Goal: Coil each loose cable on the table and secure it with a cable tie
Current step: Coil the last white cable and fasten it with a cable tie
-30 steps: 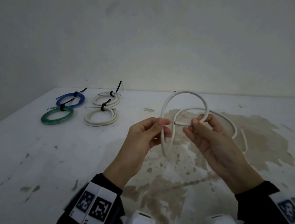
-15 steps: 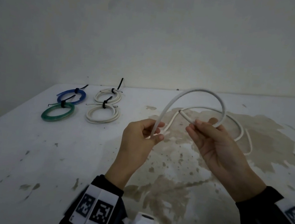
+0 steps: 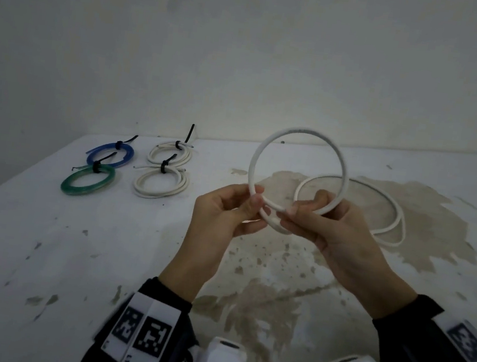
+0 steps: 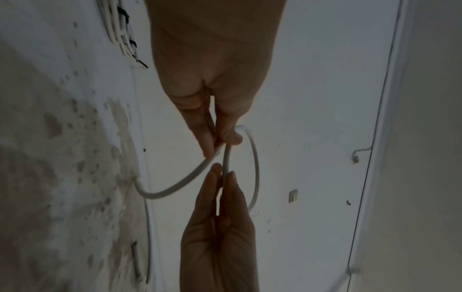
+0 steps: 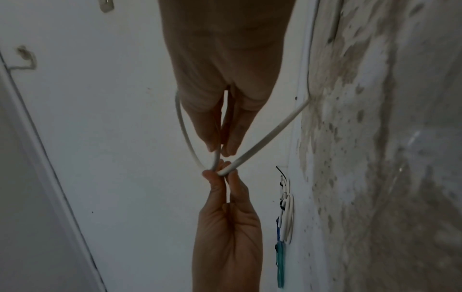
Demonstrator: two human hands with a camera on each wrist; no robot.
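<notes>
Above the stained tabletop (image 3: 43, 247), the left hand (image 3: 224, 209) and the right hand (image 3: 331, 225) both pinch a white cable (image 3: 300, 134) where its raised loop crosses itself. The cable's remaining length trails onto the tabletop to the right. At the far left lie four tied coils: blue (image 3: 111, 154), green (image 3: 87, 182) and two white (image 3: 160, 186).

Tied coils (image 3: 159, 181) crowd table (image 3: 43, 247) far-left; cable slack (image 3: 387, 229) lies right, near side bare.
</notes>
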